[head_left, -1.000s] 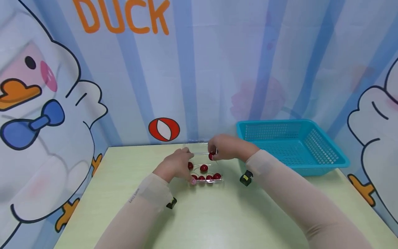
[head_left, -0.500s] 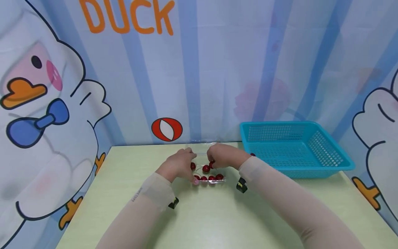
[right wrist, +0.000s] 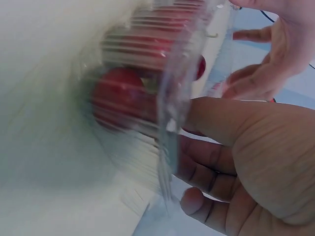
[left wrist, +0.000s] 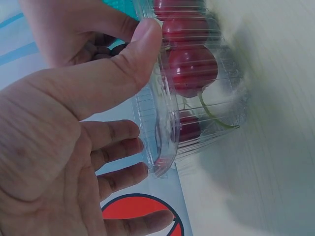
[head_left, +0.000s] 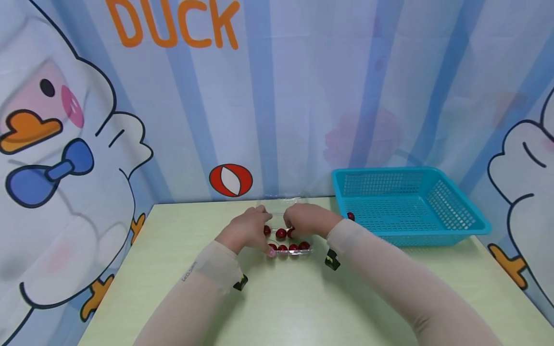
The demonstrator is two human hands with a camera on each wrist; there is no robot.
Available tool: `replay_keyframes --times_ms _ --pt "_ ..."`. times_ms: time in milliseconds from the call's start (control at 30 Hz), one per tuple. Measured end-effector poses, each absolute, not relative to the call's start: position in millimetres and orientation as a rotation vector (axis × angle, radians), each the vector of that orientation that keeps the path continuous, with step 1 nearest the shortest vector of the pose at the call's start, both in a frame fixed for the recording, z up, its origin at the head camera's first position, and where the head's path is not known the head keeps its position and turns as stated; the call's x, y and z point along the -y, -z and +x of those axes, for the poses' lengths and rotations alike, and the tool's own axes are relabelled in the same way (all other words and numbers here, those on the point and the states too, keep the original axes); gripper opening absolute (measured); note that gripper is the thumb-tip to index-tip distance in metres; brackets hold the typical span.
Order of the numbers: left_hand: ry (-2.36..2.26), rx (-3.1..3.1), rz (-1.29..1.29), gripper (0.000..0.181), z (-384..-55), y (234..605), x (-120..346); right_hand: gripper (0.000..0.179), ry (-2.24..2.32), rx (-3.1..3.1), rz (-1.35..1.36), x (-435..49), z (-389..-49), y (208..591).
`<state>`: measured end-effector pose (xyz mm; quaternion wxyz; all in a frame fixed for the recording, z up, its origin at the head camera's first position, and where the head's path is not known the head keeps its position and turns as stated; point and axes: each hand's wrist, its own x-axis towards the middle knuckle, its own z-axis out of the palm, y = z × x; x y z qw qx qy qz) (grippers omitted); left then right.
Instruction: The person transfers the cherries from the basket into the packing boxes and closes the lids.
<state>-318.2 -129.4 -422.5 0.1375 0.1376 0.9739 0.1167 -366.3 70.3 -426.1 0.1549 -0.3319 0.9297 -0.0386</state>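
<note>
A clear plastic clamshell box [left wrist: 170,132] stands on the table with its lid folded back. Several red cherries [head_left: 304,245] line its front, and others lie behind them. My left hand [head_left: 246,229] spans the box's left end, its thumb on the near rim and its fingers stretched out at the side. From the right, my right hand [head_left: 310,220] reaches down into the box and pinches a cherry [head_left: 290,233], partly covered by the fingers, beside another cherry [head_left: 281,234]. In the right wrist view the box wall blurs those fingertips.
A turquoise mesh basket [head_left: 454,238] stands at the right back of the pale table [head_left: 285,307]. One cherry [head_left: 351,216] shows at its left side, by my right sleeve [head_left: 361,238]. A printed curtain [head_left: 294,96] hangs behind the table's back edge.
My right hand has lowered its cherry from the back of the box into the row behind the front cherries. The left hand stays at the box. A cherry in the basket has come into sight.
</note>
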Motion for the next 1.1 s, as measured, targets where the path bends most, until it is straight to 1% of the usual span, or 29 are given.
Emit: replay_keyframes --times_ms 200,367,567,700,800,867,967,1100 --pt "-0.345 -2.825 0.387 0.107 -319 424 129 0.016 0.069 -2.687 -1.005 -80 -372 414" --pt "-0.342 -2.830 0.394 0.108 -319 424 129 0.017 0.126 -2.721 -1.012 -102 -375 389" --pt "-0.356 -2.825 0.389 0.110 -319 424 129 0.025 0.233 -2.817 -0.859 -143 -382 357" --pt "-0.358 -2.824 0.393 0.109 -319 424 130 0.024 0.305 -2.852 -0.744 -173 -390 346" --pt "-0.351 -2.825 0.396 0.110 -319 424 131 0.021 0.359 -2.831 -0.703 -194 -395 344" --pt "-0.347 -2.824 0.396 0.110 -319 424 131 0.022 0.375 -2.811 -0.684 -206 -398 346" --pt "-0.346 -2.820 0.396 0.110 -319 424 131 0.027 0.368 -2.768 -0.652 -222 -402 354" --pt "-0.352 -2.815 0.391 0.110 -319 424 130 0.040 0.374 -2.658 -0.578 -235 -403 365"
